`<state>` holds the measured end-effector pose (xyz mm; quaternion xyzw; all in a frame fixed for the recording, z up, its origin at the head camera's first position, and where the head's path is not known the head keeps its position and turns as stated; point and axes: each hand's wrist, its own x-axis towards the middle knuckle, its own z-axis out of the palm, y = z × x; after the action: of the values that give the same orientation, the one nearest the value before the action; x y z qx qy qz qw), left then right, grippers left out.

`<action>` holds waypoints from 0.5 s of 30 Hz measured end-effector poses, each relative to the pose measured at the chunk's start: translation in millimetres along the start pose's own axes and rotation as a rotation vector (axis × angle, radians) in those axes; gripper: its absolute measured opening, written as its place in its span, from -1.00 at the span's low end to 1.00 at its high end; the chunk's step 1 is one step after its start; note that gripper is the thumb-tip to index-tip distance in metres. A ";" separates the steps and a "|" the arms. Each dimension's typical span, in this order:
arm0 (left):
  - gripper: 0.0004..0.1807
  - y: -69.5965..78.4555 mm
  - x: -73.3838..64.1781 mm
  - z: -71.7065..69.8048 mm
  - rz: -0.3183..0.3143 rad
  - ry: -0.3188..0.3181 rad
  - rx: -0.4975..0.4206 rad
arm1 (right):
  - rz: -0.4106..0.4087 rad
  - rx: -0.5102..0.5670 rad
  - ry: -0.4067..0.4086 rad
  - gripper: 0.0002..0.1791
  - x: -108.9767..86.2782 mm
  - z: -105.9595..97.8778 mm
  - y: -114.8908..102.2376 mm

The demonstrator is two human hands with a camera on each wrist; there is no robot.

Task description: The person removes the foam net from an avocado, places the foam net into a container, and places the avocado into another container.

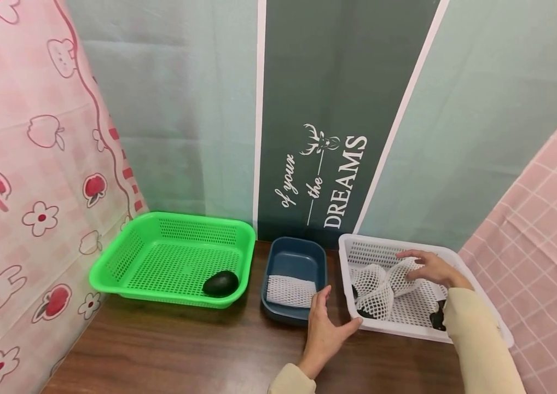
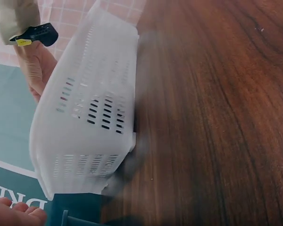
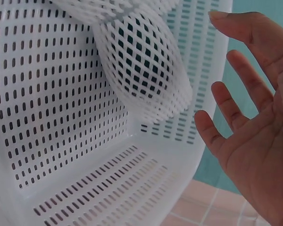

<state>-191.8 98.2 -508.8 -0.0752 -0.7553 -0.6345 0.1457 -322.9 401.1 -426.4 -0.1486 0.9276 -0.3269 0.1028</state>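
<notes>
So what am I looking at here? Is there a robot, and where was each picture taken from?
No robot: these are a person's bare left hand and right hand. The wide picture comes from a camera worn on the head; the two closer ones come from cameras worn on each wrist.

On the wooden table stand a green basket with what looks like an avocado in it, a dark blue tray with a white foam net inside, and a white basket containing dark items in foam nets.

The right hand is at the white basket, the left near the tray. Neither holds anything.
</notes>
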 end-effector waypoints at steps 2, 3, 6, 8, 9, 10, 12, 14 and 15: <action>-0.10 -0.2 2.0 1.2 -0.010 -0.011 0.015 | 0.005 0.000 -0.011 -0.37 1.5 -3.0 1.9; -0.09 -0.8 3.0 2.4 -0.017 -0.018 0.018 | 0.007 0.003 -0.019 -0.36 2.2 -4.4 3.1; -0.04 -1.8 5.7 5.9 -0.022 -0.041 0.013 | 0.031 0.026 -0.047 -0.32 4.6 -7.3 6.3; -0.01 -2.5 6.6 8.1 -0.017 -0.058 0.004 | 0.045 0.052 -0.070 -0.29 5.9 -8.2 8.6; 0.00 -3.0 6.9 9.2 -0.016 -0.070 -0.004 | 0.053 0.068 -0.081 -0.28 6.0 -8.3 10.1; 0.02 -3.5 7.0 10.4 -0.022 -0.086 -0.012 | 0.059 0.083 -0.087 -0.27 5.9 -8.3 12.0; 0.04 -3.8 6.5 12.3 -0.041 -0.117 -0.019 | 0.065 0.119 -0.103 -0.25 4.7 -8.5 17.1; 0.06 -4.2 5.5 14.1 -0.067 -0.146 -0.026 | 0.074 0.162 -0.118 -0.23 2.6 -8.3 22.9; 0.06 -4.2 4.9 14.9 -0.082 -0.157 -0.025 | 0.080 0.184 -0.129 -0.22 1.0 -8.3 25.8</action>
<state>-199.5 111.7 -513.5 -0.0958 -0.7587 -0.6416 0.0591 -331.6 424.7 -436.6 -0.1222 0.8902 -0.3963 0.1884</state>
